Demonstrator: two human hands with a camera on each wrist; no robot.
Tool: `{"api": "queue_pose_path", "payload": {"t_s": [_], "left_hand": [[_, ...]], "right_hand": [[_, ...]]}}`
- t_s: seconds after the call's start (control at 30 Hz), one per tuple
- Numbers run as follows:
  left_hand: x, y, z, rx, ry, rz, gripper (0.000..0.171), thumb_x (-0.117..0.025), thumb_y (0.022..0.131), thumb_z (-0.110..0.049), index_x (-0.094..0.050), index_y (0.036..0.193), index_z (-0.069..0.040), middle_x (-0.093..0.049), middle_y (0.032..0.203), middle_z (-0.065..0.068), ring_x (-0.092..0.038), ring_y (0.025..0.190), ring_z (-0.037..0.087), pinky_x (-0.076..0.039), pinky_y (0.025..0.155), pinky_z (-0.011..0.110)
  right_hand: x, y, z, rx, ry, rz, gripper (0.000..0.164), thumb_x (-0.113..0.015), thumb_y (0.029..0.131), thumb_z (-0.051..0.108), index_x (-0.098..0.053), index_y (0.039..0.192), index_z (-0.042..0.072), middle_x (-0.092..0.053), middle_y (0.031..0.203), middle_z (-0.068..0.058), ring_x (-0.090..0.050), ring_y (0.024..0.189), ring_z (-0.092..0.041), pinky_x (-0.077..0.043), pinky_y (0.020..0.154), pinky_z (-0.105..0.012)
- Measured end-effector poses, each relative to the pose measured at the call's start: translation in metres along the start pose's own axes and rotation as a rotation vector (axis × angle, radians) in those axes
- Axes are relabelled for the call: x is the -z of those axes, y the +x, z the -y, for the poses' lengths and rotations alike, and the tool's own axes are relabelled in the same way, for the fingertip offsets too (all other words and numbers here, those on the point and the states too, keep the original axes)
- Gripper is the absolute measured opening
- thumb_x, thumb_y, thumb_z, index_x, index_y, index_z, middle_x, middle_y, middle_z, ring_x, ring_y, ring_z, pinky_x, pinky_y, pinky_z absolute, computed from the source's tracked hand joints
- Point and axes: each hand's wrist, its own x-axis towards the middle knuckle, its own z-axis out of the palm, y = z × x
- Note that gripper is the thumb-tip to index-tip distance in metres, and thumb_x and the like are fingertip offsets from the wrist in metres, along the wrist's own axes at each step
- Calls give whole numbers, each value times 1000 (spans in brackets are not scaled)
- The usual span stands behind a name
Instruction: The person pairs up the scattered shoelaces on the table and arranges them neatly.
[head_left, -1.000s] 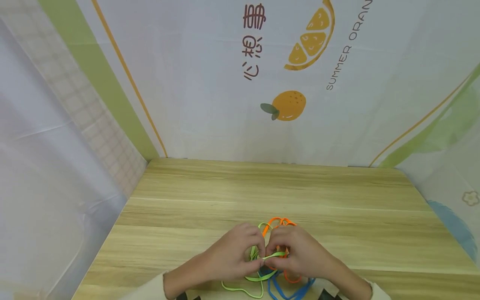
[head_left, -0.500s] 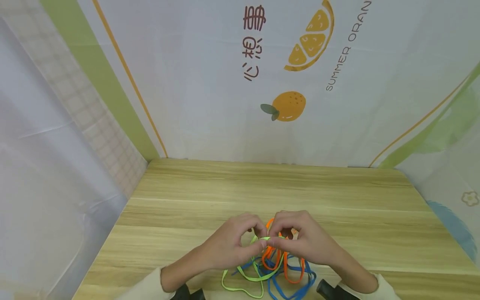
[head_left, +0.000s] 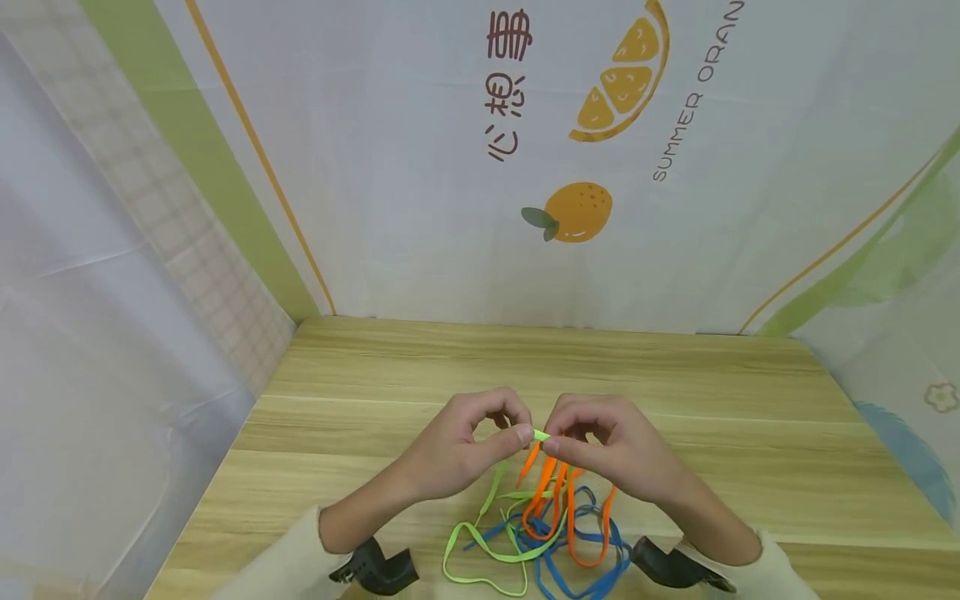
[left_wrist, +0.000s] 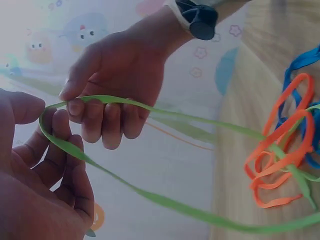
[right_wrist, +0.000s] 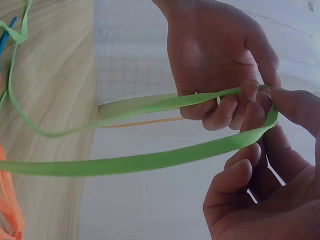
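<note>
Both hands, raised higher over the pile since the earlier frames, with the pinched stretch of lace lifted along with them and more of the tangle exposed below. Left hand [head_left: 457, 454]: thumb and forefinger pinching the green lace [right_wrist: 150, 162], other fingers bent. Right hand [head_left: 618, 454]: thumb and fingertips pinching the same lace just beside the left, other fingers bent. Green lace, flat: held above the table, a short length taut between the fingertips, a strand running down from each hand to the pile. Orange lace [left_wrist: 287, 161]: looped in the pile below the hands. Blue lace [left_wrist: 304, 61]: in loose coils, partly beneath the orange. Table [head_left: 375, 375]: wood-grain top, pile near its front edge. Cloth [head_left: 412, 208]: white, orange prints and lettering, behind the table. Sleeves [head_left: 292, 550]: cream, black device [head_left: 375, 567] at each wrist
</note>
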Motion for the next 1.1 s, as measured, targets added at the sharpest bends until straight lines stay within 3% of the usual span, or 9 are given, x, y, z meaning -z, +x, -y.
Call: {"api": "queue_pose_path", "payload": {"t_s": [0.2, 0.33, 0.5, 0.8, 0.97, 1.1], "left_hand": [[5, 3, -5, 32, -15, -12, 12, -63, 108, -15, -70, 101, -10, -69, 93, 1, -63, 92, 19, -53, 91, 39], [9, 0, -1, 68, -31, -8, 12, -63, 109, -16, -69, 99, -12, -64, 92, -6, -62, 92, 20, -51, 91, 40], [18, -8, 8, 103, -54, 6, 13, -64, 110, -17, -69, 99, -12, -64, 93, -3, -62, 95, 23, -51, 91, 40], [35, -38, 44, 241, -7, 38, 11, -67, 109, -16, -72, 101, -13, -67, 96, -2, -63, 95, 22, -52, 88, 38], [47, -55, 67, 287, -3, 38, 12, -68, 110, -17, -75, 105, -9, -69, 97, 1, -63, 94, 20, -51, 85, 36], [57, -66, 79, 308, -40, 33, 14, -66, 111, -16, -75, 108, -5, -69, 104, 14, -63, 96, 22, -53, 88, 37]], "right_hand": [[6, 4, 9, 23, 58, -39, 27, -66, 104, -9, -77, 100, 15, -65, 89, -6, -57, 78, -22, -52, 69, -36], [14, 6, 16, 52, 134, -79, 24, -63, 104, -11, -76, 104, 9, -64, 92, -6, -56, 82, -22, -52, 73, -33], [28, 6, 21, 55, 186, -153, 30, -60, 101, -16, -78, 103, 8, -68, 96, -1, -58, 89, -21, -54, 80, -31], [46, 5, 19, 165, 303, -274, 42, -46, 96, -25, -78, 100, 2, -71, 97, -6, -60, 92, -23, -52, 82, -30], [53, 4, 19, 154, 309, -309, 39, -46, 96, -25, -76, 94, 0, -69, 93, -7, -58, 90, -25, -51, 84, -32], [57, 0, 16, 133, 325, -337, 39, -46, 98, -24, -77, 96, 0, -69, 94, -6, -58, 90, -24, -50, 82, -32]]}}
